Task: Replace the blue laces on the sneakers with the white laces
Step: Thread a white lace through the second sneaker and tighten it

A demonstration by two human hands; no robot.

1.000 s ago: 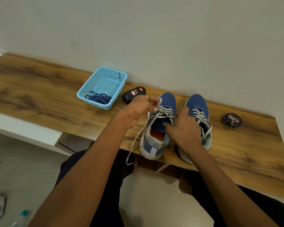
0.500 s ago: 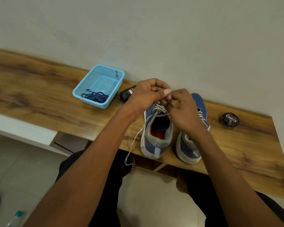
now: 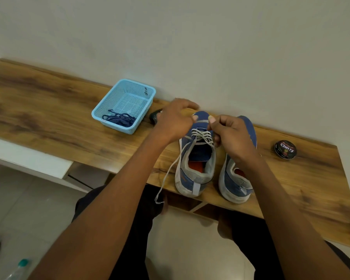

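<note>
I see the white lace [image 3: 202,136] threaded across the left sneaker [image 3: 196,158], with my left hand [image 3: 175,123] and right hand [image 3: 231,136] each pinching a short stretch of it above the toe, and a loose end trailing off the bench edge [image 3: 49,126]. The second sneaker [image 3: 237,178] stands just right of it, partly hidden by my right hand. Left of the sneakers, the blue laces [image 3: 119,119] lie in the blue basket [image 3: 148,93]; a polish tin [image 3: 285,149] sits right.

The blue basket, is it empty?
No, the blue basket has a dark blue bundle of laces lying in its near corner.
</note>
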